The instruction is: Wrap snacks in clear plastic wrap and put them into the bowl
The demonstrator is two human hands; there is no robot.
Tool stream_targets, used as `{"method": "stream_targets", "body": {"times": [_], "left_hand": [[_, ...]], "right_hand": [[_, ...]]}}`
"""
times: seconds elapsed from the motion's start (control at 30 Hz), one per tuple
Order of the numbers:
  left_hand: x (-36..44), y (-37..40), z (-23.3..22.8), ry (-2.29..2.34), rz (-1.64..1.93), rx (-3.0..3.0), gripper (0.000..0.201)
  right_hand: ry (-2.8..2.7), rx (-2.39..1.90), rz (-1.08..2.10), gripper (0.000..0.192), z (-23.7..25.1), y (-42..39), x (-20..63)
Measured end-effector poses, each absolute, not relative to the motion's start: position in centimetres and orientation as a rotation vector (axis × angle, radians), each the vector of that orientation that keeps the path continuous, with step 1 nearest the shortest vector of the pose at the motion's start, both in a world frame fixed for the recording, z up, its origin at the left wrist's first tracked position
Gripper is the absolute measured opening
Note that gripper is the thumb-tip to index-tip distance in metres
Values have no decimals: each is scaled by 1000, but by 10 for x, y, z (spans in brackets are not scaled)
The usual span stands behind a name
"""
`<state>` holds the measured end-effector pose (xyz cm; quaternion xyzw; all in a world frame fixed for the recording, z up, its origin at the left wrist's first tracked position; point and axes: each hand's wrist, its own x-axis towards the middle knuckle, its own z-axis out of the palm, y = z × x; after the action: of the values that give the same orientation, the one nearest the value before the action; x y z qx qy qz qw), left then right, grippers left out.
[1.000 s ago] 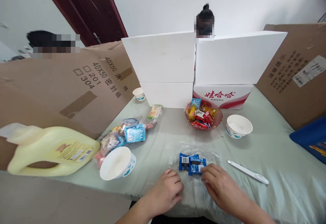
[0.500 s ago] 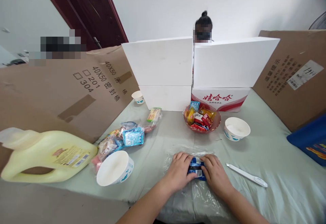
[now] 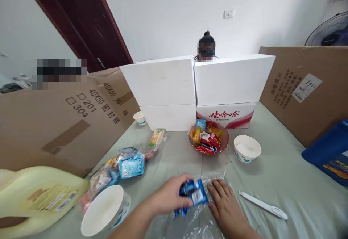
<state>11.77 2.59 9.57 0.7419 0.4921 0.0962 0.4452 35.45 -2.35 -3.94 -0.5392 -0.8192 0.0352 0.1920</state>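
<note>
Several small blue snack packets (image 3: 198, 192) are bunched together, and my left hand (image 3: 172, 195) grips them between thumb and fingers. They are held just over a clear plastic bag (image 3: 199, 224) spread on the cloth. My right hand (image 3: 225, 204) lies flat on the right side of that bag, fingers stretched forward, with nothing in it. A white utility knife (image 3: 263, 205) rests to the right of this hand. Beyond both hands stands a reddish bowl (image 3: 226, 145) filled with wrapped snacks.
White paper bowls (image 3: 104, 210) (image 3: 247, 148) stand at left and right. A heap of wrapped snacks (image 3: 132, 166) lies left, beside a yellow jug (image 3: 46, 199). White boxes (image 3: 168, 117) and cardboard panels (image 3: 67, 123) enclose the table. A blue container (image 3: 330, 155) is at right; another person's head shows behind.
My left hand has closed on the blue packets and lifted them leftward off the bag. My right hand has let go and flattened on the plastic. The camera view has shifted.
</note>
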Motion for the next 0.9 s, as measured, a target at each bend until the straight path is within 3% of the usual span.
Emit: {"method": "stream_targets", "body": {"times": [0.1,0.2,0.4,0.47,0.57,0.63,0.7,0.77,0.9], "left_hand": [[145,73,128,1324,619,1784,52],[194,116,145,1478,774,1974,51],[276,155,131,1548,462,2315,56],[280,144,125,1511,426,2360,45],[264,100,113,1421,654,2462,19],[246,55,98,1091,766,2625,14],[227,10,76,717,586,2760,12],[206,-19,53,820,385,2793,13],[150,-8,26,1665,105,2709,28]], "right_hand": [[-2322,-1504,79,45,-38,-22,355],[-2336,-1487,41,46,-35,-22,356],[-2330,-1488,29,43,-33,-23,357],[-2322,-1490,39,43,-33,-23,357],[-2307,-1504,19,45,-39,-24,356],[-2299,-1523,-45,50,-45,-23,355],[-2300,-1558,-121,57,-49,-22,354],[-2316,-1601,-143,63,-50,-22,352],[-2343,-1687,-29,61,-41,-22,351]]}}
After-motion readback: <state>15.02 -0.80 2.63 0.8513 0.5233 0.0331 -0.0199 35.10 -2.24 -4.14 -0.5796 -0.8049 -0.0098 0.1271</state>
